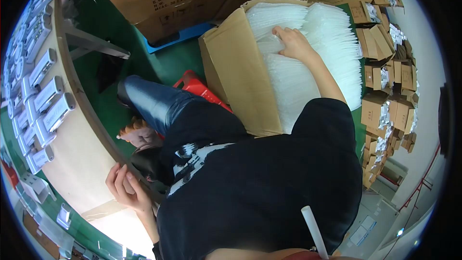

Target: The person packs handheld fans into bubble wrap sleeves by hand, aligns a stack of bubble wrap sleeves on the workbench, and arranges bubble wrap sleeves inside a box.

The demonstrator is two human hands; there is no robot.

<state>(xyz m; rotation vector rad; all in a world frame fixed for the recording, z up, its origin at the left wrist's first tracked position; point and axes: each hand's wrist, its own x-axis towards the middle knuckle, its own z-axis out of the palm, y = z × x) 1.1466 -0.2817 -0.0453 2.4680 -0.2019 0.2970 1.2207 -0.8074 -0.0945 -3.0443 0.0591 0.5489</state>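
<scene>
My right hand [294, 44] reaches into an open cardboard box [245, 77] on my right. Its fingers are apart and touch the edges of translucent white plastic bags [332, 43], which look like bubble bags packed upright in dense rows. No bag is visibly lifted out. My left hand [126, 188] rests at the edge of the pale table [82, 163] on my left, fingers loosely bent and holding nothing. Farther along that tabletop lie several white and grey boxed devices [57, 110], some with printed labels.
Large printed cartons [192, 0] stand beyond the box. A red plastic stool [197, 86] and a blue pallet-like piece [178, 37] are on the green floor [144, 65]. Stacked open cartons [380, 110] line the right side. A metal table leg [96, 43] shows at left.
</scene>
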